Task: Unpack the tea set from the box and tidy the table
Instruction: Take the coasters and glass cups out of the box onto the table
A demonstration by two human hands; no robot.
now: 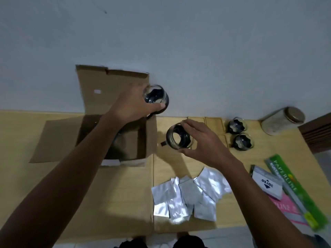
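An open cardboard box (114, 90) stands on the wooden table (53, 129), flaps spread. My left hand (132, 106) holds a glass cup with a black base (156, 97) in the air above the box's right wall. My right hand (200, 140) grips a second glass cup (177, 137) by its rim, just right of the box and low over the table. Two more matching glass cups (236, 125) (243, 142) stand together at the back right. Something dim lies inside the box; I cannot tell what.
Several silvery plastic wrappers (189, 194) lie in a heap in front of the right hand. A lidded jar (281, 120) stands at the far right corner. Green and pink paper packs (297, 192) and a grey booklet (268, 183) lie at the right edge.
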